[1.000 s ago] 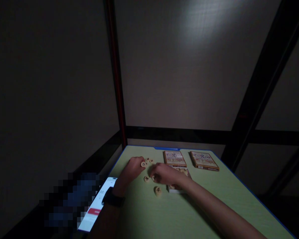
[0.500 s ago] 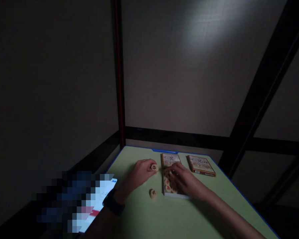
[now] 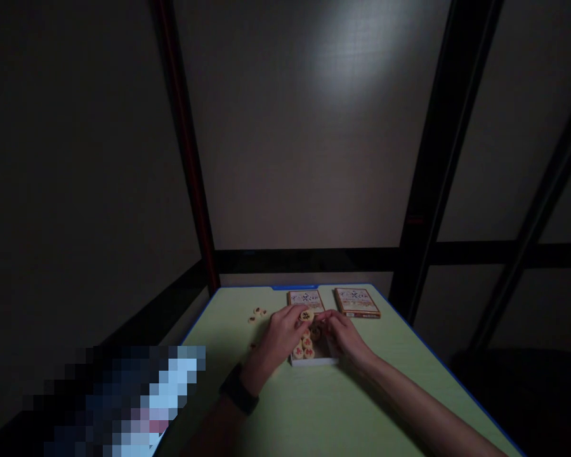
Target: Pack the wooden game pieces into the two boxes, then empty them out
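One piece (image 3: 307,316), gripped by the left hand (image 3: 282,333), has moved from beside the box (image 3: 314,362) to its 12 o'clock end, near the right hand (image 3: 346,336), whose curled fingers' hold is unclear.

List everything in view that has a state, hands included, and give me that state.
Left hand: closed on a black-marked piece
Right hand: at the box; grip contents unclear
Box: open, pieces inside
Red-marked pieces: in the box, marks up
Loose pieces: on the table
Right printed case: flat, printed side up
Wristband: worn
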Tool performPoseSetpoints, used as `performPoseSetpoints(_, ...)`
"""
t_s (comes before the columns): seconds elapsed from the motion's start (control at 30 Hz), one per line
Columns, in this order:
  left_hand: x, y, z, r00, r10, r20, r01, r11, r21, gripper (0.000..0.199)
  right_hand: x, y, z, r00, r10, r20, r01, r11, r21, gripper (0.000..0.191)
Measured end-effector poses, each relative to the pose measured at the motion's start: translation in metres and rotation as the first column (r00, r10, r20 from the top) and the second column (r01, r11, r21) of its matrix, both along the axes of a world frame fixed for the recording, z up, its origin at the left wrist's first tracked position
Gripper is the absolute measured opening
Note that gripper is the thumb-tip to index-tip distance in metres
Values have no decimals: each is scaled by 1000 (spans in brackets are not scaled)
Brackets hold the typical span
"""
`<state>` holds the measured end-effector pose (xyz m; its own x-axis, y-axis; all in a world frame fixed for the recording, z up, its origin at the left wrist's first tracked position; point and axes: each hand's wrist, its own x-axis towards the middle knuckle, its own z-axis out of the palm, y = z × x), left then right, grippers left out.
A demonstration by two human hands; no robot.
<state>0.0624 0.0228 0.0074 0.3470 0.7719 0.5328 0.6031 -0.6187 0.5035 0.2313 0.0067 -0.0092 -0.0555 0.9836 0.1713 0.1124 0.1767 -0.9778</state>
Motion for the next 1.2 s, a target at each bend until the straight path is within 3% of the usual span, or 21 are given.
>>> performPoseSetpoints(0.07, -1, -3, -4, 1000, -24, 3, 24, 1000, 0, 25, -4, -2, -1, 993, 16, -118, -21, 999, -39, 36)
performPoseSetpoints(0.2, -1, -9, -6, 994, -79, 72, 81, 997, -16, 20, -9, -3, -5, 976, 81, -201, -80, 997, 13, 47)
performPoseSetpoints(0.33, 4, -5, -8, 955, -69, 288, 121, 979, -166, 21, -3, 0, -8, 974, 107, -198, -102, 994, 38, 52)
performPoseSetpoints(0.43, 5, 1, -10, 845, -66, 531, 287, 894, -344, 26, 4, 1, -7, 985, 142, -96, -135, 988, 78, 53)
performPoseSetpoints(0.53, 3, 6, -11, 748, -29, 663, 417, 798, -435, 37, 10, 1, -4, 986, 162, 41, -166, 977, 131, 53)
performPoseSetpoints(0.63, -1, 9, -11, 718, 7, 696, 452, 756, -473, 48, 13, -1, -1, 976, 155, 152, -181, 967, 178, 51)
performPoseSetpoints(0.8, -3, 7, -11, 701, 15, 713, 468, 745, -476, 55, 13, -6, 2, 958, 182, 222, -227, 953, 199, 45)
performPoseSetpoints(1.2, -4, 7, -9, 714, 47, 699, 436, 751, -496, 52, 6, -11, -1, 967, 163, 197, -201, 960, 193, 41)
